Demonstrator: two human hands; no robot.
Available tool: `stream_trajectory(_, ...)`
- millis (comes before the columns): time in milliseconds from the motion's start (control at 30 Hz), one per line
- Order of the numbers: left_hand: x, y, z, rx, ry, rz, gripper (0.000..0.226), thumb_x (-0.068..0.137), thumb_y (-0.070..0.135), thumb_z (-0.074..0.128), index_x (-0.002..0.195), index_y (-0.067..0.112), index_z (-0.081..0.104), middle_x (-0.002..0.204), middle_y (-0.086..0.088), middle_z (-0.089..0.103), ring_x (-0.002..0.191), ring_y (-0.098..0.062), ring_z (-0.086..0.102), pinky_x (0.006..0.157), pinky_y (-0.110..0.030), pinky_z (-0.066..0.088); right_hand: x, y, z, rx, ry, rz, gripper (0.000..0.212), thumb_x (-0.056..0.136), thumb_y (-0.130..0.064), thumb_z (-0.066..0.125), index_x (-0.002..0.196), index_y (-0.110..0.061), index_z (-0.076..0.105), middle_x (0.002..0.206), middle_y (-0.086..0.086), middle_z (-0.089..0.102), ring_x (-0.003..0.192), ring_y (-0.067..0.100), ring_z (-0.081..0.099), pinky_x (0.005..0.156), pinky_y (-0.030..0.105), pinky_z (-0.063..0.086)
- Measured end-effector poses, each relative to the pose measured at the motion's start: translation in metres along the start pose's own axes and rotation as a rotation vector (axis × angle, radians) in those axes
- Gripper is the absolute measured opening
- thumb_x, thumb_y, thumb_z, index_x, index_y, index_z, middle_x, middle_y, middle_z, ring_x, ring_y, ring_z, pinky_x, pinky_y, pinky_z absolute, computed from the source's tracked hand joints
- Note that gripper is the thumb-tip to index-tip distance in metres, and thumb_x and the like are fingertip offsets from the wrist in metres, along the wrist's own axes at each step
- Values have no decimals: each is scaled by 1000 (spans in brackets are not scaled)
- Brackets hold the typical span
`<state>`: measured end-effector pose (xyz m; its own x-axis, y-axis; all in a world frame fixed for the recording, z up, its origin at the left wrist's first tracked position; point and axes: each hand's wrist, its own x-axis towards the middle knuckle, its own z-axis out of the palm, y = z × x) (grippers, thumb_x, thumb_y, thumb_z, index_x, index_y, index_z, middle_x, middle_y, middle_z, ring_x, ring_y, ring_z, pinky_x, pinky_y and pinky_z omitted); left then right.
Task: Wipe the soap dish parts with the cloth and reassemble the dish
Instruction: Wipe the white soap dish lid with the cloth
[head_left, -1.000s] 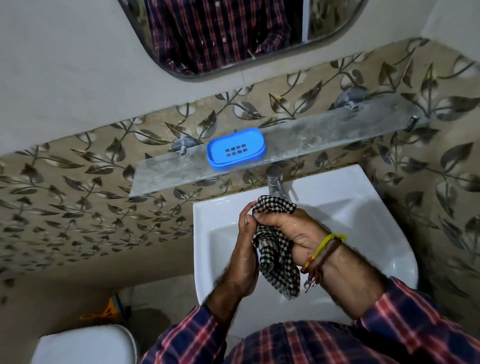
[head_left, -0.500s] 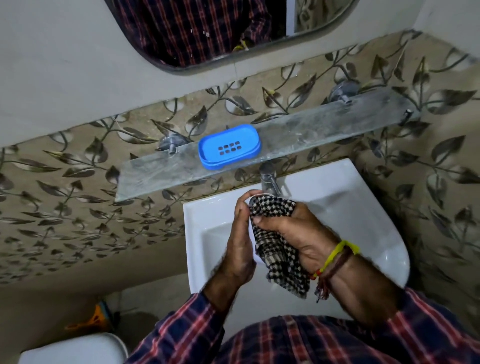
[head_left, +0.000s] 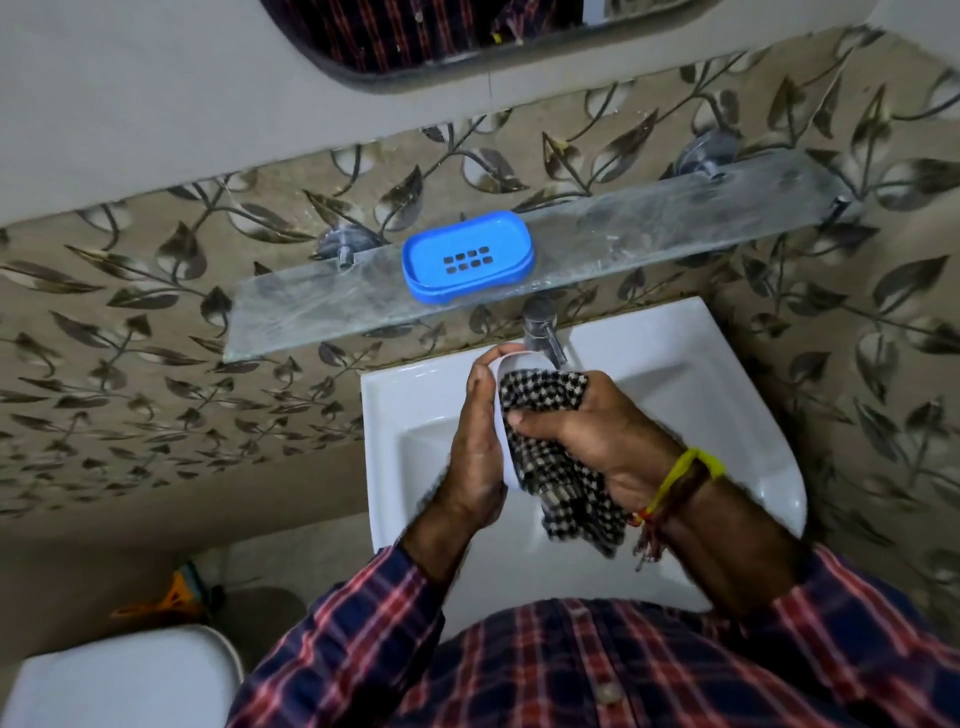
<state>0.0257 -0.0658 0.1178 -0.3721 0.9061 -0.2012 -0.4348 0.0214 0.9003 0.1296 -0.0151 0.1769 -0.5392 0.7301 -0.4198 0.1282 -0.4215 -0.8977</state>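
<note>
Our left hand (head_left: 475, 447) grips the white dish part (head_left: 501, 415) by its rim at frame centre; our right hand (head_left: 587, 431) bunches the soft checked cloth (head_left: 561, 467) inside this light, likely slippery plastic.

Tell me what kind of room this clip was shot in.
A bathroom, most likely in a home. A white wash basin with a metal tap sits under a glass shelf carrying a blue soap dish, with a mirror above and what looks like a toilet beside it.
</note>
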Motion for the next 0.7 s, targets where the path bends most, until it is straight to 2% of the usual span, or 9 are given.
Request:
stream_trajectory(67, 1, 3, 0, -1, -5, 23, 45, 106, 45, 28, 131, 16, 51, 124, -28, 59, 115, -37, 57, 103, -52, 45, -3, 2, 0, 2, -41, 28, 16, 83, 9, 69, 80, -7, 71, 64, 6, 71, 56, 22, 69, 51, 34, 57)
stream_trajectory(133, -2, 1, 3, 24, 22, 13, 47, 106, 46, 28, 131, 14, 52, 124, -22, 61, 117, -35, 57, 103, -49, 47, 0, 3, 0, 48, 13, 27, 17, 82, 9, 70, 84, -7, 73, 76, 10, 75, 69, 26, 72, 62, 35, 59)
stream_trajectory(200, -7, -2, 4, 29, 7, 0, 50, 104, 48, 31, 133, 12, 50, 128, -24, 58, 120, -37, 54, 106, -50, 45, 2, 1, 0, 75, 25, 5, 18, 82, 9, 70, 84, -9, 74, 82, 11, 76, 75, 25, 73, 70, 34, 59)
stream_trajectory(300, -6, 3, 2, 27, -5, -1, 44, 108, 42, 26, 131, 14, 51, 120, -22, 61, 112, -36, 58, 97, -46, 52, -3, 2, -3, 6, -71, 40, 19, 83, 10, 69, 82, -9, 72, 72, 7, 74, 66, 22, 71, 59, 32, 57)
stream_trajectory(367, -4, 5, 2, 51, 24, 20, 47, 106, 45, 28, 134, 14, 49, 119, -22, 62, 110, -36, 58, 96, -47, 52, -5, 5, -2, 11, -77, 67, 16, 82, 10, 70, 85, -7, 71, 70, 8, 73, 62, 25, 70, 52, 34, 58)
stream_trajectory(467, -6, 7, 3, 96, 43, 32, 51, 104, 49, 30, 134, 14, 50, 122, -26, 59, 114, -39, 56, 102, -52, 47, -4, 4, -2, 22, -50, 22, 16, 82, 7, 71, 86, -8, 72, 75, 8, 76, 71, 28, 72, 64, 40, 61)
stream_trajectory(567, -1, 7, -1, 73, 39, 40, 47, 103, 50, 32, 128, 19, 56, 123, -22, 57, 116, -37, 54, 107, -57, 41, -8, 4, -4, -46, -138, -9, 15, 83, 10, 69, 88, -5, 71, 64, 2, 73, 57, 19, 69, 51, 30, 58)
stream_trajectory(700, -1, 6, -1, 88, 27, 32, 46, 106, 49, 28, 125, 22, 60, 129, -28, 56, 122, -43, 53, 109, -62, 39, -8, 4, -3, -41, -91, -63, 22, 83, 11, 68, 83, -11, 70, 61, -5, 71, 56, 7, 68, 54, 23, 56)
